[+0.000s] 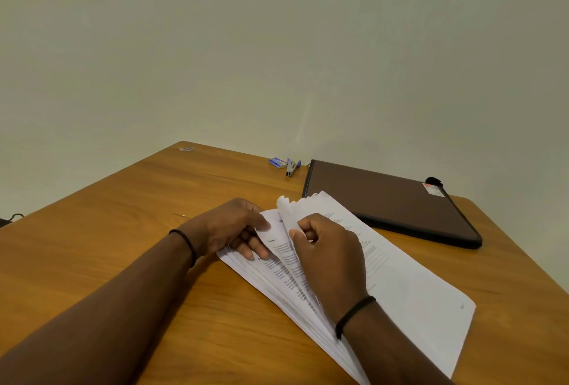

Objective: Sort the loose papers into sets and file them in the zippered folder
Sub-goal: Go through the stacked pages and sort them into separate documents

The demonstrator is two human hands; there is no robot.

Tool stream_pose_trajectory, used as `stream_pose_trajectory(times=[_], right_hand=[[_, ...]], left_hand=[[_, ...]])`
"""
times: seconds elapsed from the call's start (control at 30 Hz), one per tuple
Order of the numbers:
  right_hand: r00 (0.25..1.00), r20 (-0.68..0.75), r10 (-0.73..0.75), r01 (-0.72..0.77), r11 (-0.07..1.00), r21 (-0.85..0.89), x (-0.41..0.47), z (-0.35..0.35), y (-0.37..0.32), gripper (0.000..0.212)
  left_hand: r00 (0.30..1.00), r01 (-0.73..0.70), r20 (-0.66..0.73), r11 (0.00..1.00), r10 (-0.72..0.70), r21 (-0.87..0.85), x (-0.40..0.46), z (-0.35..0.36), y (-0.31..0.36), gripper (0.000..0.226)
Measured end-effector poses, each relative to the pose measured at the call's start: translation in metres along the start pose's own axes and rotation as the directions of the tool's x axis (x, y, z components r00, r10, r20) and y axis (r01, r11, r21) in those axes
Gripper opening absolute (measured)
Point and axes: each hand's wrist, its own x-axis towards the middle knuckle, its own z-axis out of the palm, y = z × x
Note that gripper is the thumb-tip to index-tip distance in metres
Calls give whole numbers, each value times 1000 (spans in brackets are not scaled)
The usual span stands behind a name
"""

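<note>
Folder (pixel 391 199) behind papers (pixel 409 289)

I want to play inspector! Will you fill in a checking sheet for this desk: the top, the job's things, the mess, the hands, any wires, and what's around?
Surface: wooden table, corner at the wall.
Job's things: fanned paper stack; brown zippered folder lying closed behind it.
Clutter: stapler, blue staple box, small clear scrap.
Hands: left hand holds lifted sheets; right hand pinches page edges.
Cables: dark cable at left edge.
Surroundings: plain pale wall.
</note>
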Motion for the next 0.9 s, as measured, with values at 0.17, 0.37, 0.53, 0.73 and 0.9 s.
stream_pose_trajectory(times=[0.17,0.37,0.53,0.73,0.9], right_hand=[[998,-31,-60,55,991,-124,0,-2,-7,25],[995,-87,-49,36,989,-144,0,-5,-9,27],[997,-75,-36,27,992,-125,0,3,-10,25],[997,-64,-44,40,997,-67,3,3,-8,29],[994,-71,-79,76,996,-35,3,2,-5,28]], left_hand=[[996,1,85,999,3,-50,-4,0,4,27],[974,0,227,999,8,-36,-13,14,12,25],[991,60,128,992,-46,-109,-6,38,10,32],[994,31,110,955,2,-296,-2,44,3,48],[994,-50,84,965,74,-256,1,45,-2,55]])
